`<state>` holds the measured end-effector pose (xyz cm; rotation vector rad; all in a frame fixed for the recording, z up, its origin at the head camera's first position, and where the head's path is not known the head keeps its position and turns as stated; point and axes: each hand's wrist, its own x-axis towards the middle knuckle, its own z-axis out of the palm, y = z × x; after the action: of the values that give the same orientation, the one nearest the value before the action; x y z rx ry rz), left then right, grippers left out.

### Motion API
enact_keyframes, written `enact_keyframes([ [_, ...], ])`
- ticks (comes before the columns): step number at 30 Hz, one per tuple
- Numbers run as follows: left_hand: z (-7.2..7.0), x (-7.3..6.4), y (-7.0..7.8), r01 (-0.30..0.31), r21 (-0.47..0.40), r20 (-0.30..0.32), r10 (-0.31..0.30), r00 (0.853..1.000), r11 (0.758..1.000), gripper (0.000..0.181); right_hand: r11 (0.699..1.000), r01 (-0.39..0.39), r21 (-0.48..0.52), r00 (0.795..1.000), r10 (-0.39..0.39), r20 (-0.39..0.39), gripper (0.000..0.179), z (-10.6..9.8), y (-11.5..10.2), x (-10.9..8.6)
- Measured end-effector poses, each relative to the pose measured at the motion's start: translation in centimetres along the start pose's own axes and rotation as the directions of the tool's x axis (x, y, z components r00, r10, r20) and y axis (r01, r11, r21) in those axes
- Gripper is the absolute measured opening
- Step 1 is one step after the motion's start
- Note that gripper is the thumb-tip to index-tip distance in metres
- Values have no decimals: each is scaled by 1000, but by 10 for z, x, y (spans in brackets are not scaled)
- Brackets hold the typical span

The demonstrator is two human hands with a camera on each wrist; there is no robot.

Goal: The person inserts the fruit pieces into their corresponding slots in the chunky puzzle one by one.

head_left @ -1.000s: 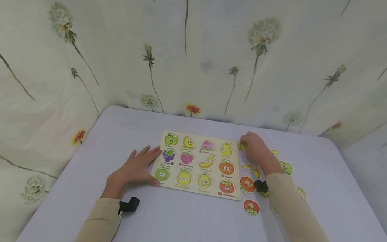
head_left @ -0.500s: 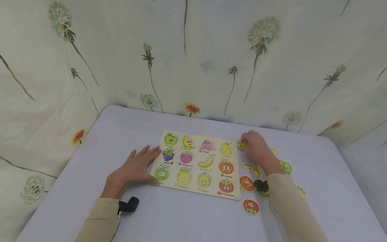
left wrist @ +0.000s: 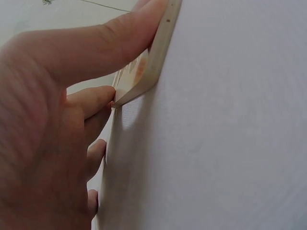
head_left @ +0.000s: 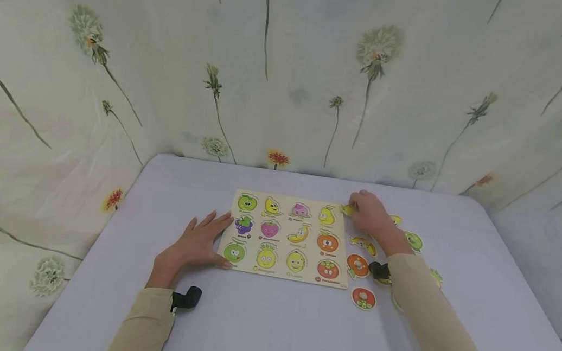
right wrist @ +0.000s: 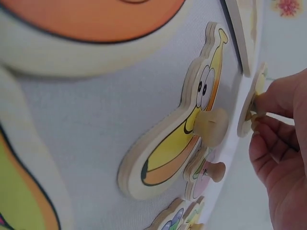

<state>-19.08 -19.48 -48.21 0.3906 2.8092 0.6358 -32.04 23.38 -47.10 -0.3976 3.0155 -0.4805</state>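
Observation:
A wooden fruit puzzle board (head_left: 283, 241) with printed fruit pictures lies on the table. My left hand (head_left: 203, 241) rests at its left side, fingers spread; in the left wrist view the thumb (left wrist: 115, 45) lies on the board's edge (left wrist: 160, 57). At the board's far right corner, my right hand (head_left: 371, 214) pinches a yellow fruit puzzle piece (head_left: 347, 209) by its knob. In the right wrist view that piece (right wrist: 250, 103) is tilted nearly edge-on, its picture largely hidden. A banana piece (right wrist: 184, 129) with a wooden knob lies near the right hand.
Right of the board lie more knobbed pieces: a banana (head_left: 364, 245), an orange (head_left: 358, 266), a persimmon (head_left: 364, 298) and a green fruit (head_left: 413, 241). The right forearm (head_left: 430, 311) covers some of them. A flower-printed curtain (head_left: 287, 89) hangs behind the table.
The right hand has shifted slightly left, and the yellow piece shows more, its narrow end now at the board's far right corner. The left hand stays put.

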Motion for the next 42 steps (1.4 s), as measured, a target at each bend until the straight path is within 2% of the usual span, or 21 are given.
enact_keyframes([
  [6, 2, 1, -3, 4, 2, 3, -4, 1000, 1000, 115, 1000, -23, 4, 999, 23, 41, 17, 0, -5, -1],
  [17, 1, 1, -3, -2, -2, 6, 2, 1000, 1000, 114, 994, -16, 104, 999, 13, 32, 3, 5, -10, -3],
  [25, 4, 4, -6, 13, -1, 13, -13, 1000, 1000, 114, 991, 15, 131, 1000, -17, 12, 8, 8, -13, -1],
  [34, 8, 6, -11, -6, 20, -8, 6, 1000, 1000, 115, 988, 27, 152, 1000, -28, 6, 7, 12, -15, -1],
  [42, 8, 6, -11, -13, 18, -10, 13, 1000, 1000, 115, 991, 34, 128, 999, -36, 18, 8, 15, -20, -1],
])
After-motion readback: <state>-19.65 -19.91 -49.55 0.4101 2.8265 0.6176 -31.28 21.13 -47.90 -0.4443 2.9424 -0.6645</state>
